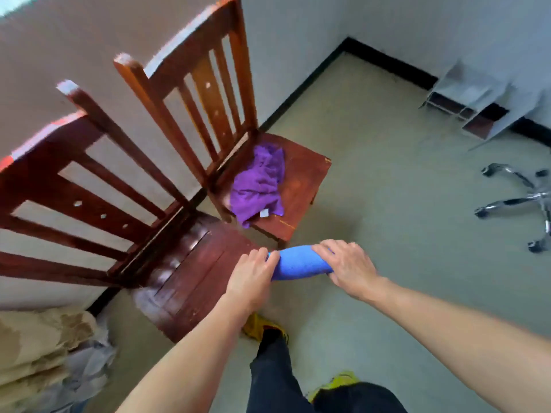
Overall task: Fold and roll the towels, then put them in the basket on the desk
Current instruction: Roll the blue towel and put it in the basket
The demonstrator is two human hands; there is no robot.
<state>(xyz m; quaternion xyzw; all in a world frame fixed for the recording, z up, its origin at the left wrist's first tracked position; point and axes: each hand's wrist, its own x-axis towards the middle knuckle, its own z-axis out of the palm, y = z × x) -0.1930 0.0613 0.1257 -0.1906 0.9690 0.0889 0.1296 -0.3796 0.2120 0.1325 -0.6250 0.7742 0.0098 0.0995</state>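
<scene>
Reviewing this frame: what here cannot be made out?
- The basket and desk: outside the head view's frame.
- Blue towel roll: its ends are covered by the left hand and right hand; whether it touches the near chair is unclear.
- Purple towel: its white tag is too small to read.
- Beige bundle, lower left: blurred and cut by the edge.

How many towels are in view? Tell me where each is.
2. The rolled blue towel is held between the left hand and right hand beside the near chair; the crumpled purple towel lies on the far chair. More may be hidden.
</scene>
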